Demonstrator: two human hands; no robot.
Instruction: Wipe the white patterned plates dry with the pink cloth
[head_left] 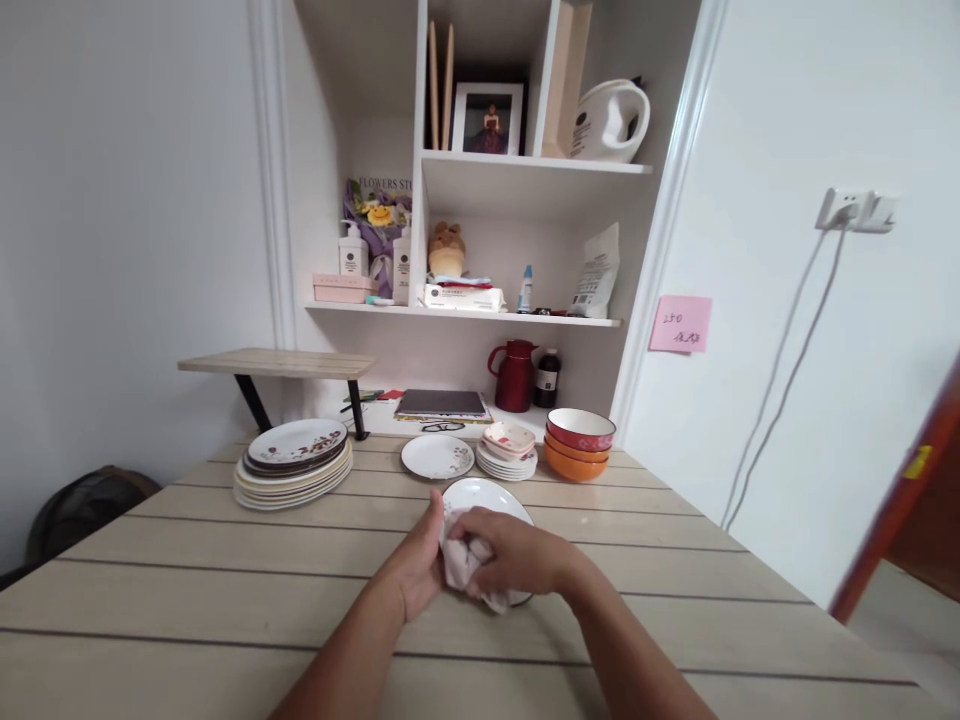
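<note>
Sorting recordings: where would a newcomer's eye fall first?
Probably the right hand holding a crumpled whitish cloth on a round white plate, front centre, the left hand at its edge. Next come the handled dark red jug at the back and the round stacked red and orange bowls to its right.

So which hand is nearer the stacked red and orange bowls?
Right: the right hand, holding a crumpled pale cloth, is in front and left of the bowls; the left hand is farther left.
</note>
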